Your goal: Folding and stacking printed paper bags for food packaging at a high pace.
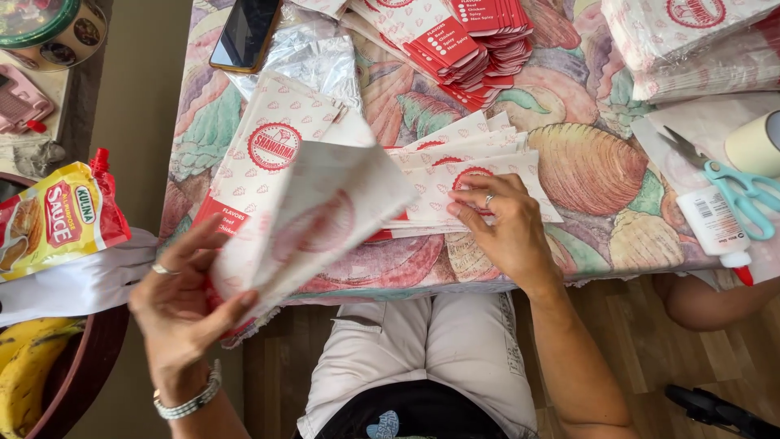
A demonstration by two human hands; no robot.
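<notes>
My left hand (183, 297) holds a white paper wrapper bag (313, 215) with a red round print, lifted and tilted above the table's front edge. My right hand (500, 223) lies flat, fingers down, on a fanned pile of the same white and red paper bags (467, 158) on the table. A flat stack of more such bags (272, 150) lies just behind the lifted one. Another heap with red ends (459, 41) sits at the table's back. A ring shows on each hand, and a bracelet on my left wrist.
The tablecloth (585, 162) has a fruit pattern. A phone (244, 32) and clear plastic film (317, 57) lie at back left. Scissors (735, 191), a glue bottle (715, 228) and a tape roll (756, 142) lie right. A sauce pouch (57, 219) and bananas (24, 366) sit left.
</notes>
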